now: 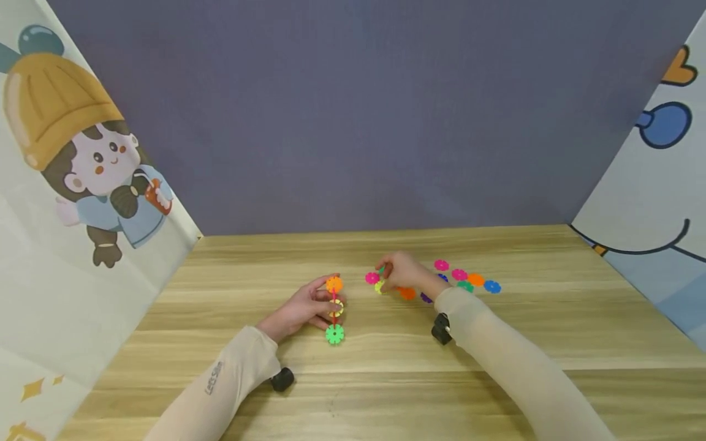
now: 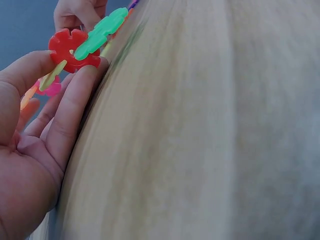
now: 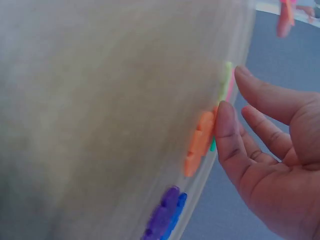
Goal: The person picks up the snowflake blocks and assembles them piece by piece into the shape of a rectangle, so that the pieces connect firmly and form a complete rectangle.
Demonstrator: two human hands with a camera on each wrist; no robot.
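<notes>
My left hand (image 1: 300, 311) grips a chain of notched plastic snowflake discs between thumb and fingers. The chain has an orange disc (image 1: 333, 284) at its far end and a green disc (image 1: 334, 334) at its near end. Between them sit a yellow disc (image 2: 52, 75), a red disc (image 2: 64, 49) and a pink disc (image 2: 50, 86). To the right, my right hand (image 1: 405, 271) reaches down to loose discs on the table. Its thumb and forefinger stand apart beside a loose yellow disc (image 1: 379, 286), with nothing visibly held. A loose pink disc (image 1: 372, 278) lies just left of its fingertips.
Several loose discs lie around the right hand and forearm, among them an orange disc (image 1: 407, 293), a purple disc (image 1: 426, 297) and a blue disc (image 1: 493, 286). The wooden table (image 1: 353, 392) meets a grey-blue panel (image 1: 364, 122) at the back. Printed sheets stand at both sides.
</notes>
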